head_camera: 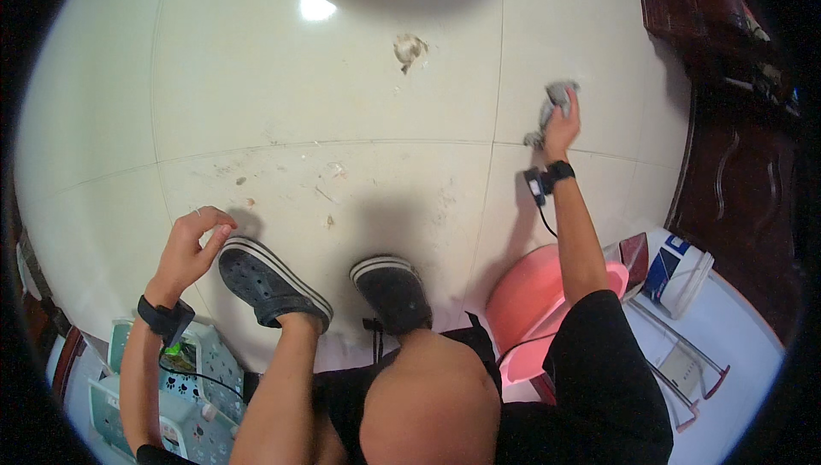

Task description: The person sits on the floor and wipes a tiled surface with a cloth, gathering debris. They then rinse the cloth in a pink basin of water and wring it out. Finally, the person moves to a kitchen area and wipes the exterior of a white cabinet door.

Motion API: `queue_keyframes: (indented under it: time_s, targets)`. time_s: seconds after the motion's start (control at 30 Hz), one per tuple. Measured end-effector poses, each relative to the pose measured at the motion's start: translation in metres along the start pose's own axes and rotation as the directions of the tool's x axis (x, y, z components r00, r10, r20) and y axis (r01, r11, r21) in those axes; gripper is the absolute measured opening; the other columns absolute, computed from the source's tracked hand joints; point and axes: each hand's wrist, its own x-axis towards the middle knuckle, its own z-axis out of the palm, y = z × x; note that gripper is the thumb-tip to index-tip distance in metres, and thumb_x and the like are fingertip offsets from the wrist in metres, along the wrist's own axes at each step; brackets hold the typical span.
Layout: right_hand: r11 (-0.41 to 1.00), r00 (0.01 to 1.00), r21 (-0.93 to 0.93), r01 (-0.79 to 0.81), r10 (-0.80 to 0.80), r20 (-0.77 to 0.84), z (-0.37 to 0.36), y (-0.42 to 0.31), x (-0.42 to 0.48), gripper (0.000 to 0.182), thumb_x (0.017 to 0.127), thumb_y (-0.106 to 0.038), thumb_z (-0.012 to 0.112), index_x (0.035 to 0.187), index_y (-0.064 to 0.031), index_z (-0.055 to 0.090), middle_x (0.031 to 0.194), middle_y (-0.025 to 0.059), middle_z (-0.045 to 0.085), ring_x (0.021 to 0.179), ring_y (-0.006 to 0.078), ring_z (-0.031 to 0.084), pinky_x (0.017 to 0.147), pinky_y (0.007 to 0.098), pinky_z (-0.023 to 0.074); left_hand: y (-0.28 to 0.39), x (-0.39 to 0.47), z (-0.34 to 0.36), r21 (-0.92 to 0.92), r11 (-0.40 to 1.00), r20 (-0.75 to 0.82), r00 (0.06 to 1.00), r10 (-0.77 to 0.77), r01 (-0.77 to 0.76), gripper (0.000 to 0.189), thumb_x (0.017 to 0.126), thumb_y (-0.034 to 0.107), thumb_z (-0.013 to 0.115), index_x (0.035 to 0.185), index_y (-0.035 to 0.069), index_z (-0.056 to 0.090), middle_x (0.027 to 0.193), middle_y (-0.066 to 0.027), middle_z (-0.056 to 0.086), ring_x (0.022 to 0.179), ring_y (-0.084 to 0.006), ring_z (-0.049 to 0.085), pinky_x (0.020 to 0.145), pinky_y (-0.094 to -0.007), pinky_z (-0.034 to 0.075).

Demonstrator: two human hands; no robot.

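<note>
My right hand holds a crumpled grey cloth against the pale floor tiles, out to the right past a tile joint. Bent loosely and with nothing in it, my left hand hovers beside the toe of my left dark clog. A brownish smear marks the tile ahead of me. Nearer my feet are scattered dirt smudges and a small dark speck. Each wrist wears a black strap with a small device and a cable.
A pink plastic basin stands under my right forearm. Beside it are a white and blue container and a metal-framed object. Dark wooden furniture borders the right side. Pale green plastic baskets sit at lower left.
</note>
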Motion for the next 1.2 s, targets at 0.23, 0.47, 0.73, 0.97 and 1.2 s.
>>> queue_keyframes:
  time_s: [0.23,0.47,0.73,0.97,1.2]
  targets:
    - [0.82,0.663,0.407,0.402,-0.567,0.489,0.057,-0.147,-0.128,0.043,0.076,0.008,0.049,0.113,-0.0106,0.063,0.128,0.0113,0.057,0.126,0.027,0.048,0.109,0.0421,0.0348,0.02,0.023,0.009,0.054,0.994,0.055,0.994,0.096,-0.099,0.016,0.089,0.015,0.058,0.088,0.0,0.064,0.084,-0.0147,0.063,0.077,-0.032,0.059,0.071,-0.0364,0.047]
    - [0.888,0.851,0.425,0.175,-0.354,0.389,0.044,-0.147,-0.125,0.05,0.073,0.01,0.049,0.12,-0.0049,0.058,0.132,0.0166,0.053,0.13,0.0319,0.043,0.11,0.0398,0.0319,0.048,0.055,0.004,0.013,0.984,0.025,0.984,0.177,-0.178,0.018,0.09,0.018,0.058,0.09,0.001,0.065,0.082,-0.0137,0.064,0.075,-0.0307,0.06,0.07,-0.0366,0.047]
    - [0.812,0.586,0.455,0.366,-0.581,0.564,0.061,-0.171,-0.129,0.054,0.068,0.014,0.049,0.117,-0.0062,0.06,0.131,0.0154,0.053,0.129,0.0329,0.043,0.112,0.0412,0.0301,0.024,0.037,0.013,0.066,0.987,0.068,0.988,0.141,-0.146,0.019,0.09,0.02,0.058,0.089,0.002,0.063,0.083,-0.0135,0.064,0.077,-0.0317,0.06,0.071,-0.0371,0.048]
    - [0.951,0.972,0.308,0.013,-0.084,0.219,0.092,-0.143,-0.038,0.049,0.081,0.009,0.045,0.129,0.0009,0.049,0.138,0.0181,0.047,0.131,0.0303,0.042,0.11,0.0371,0.0308,0.012,0.024,0.013,0.03,0.995,0.003,0.996,0.094,-0.094,0.018,0.089,0.02,0.058,0.089,0.002,0.063,0.082,-0.0143,0.063,0.078,-0.0333,0.059,0.07,-0.0387,0.048]
    - [0.824,0.685,0.476,0.309,-0.54,0.49,0.146,-0.182,0.021,0.042,0.082,0.004,0.049,0.121,-0.008,0.058,0.13,0.0136,0.055,0.123,0.0311,0.05,0.106,0.0367,0.0388,0.001,0.027,0.02,0.039,0.989,0.032,0.99,0.14,-0.141,0.019,0.09,0.019,0.057,0.088,0.001,0.063,0.08,-0.0153,0.062,0.075,-0.0342,0.058,0.068,-0.0397,0.047]
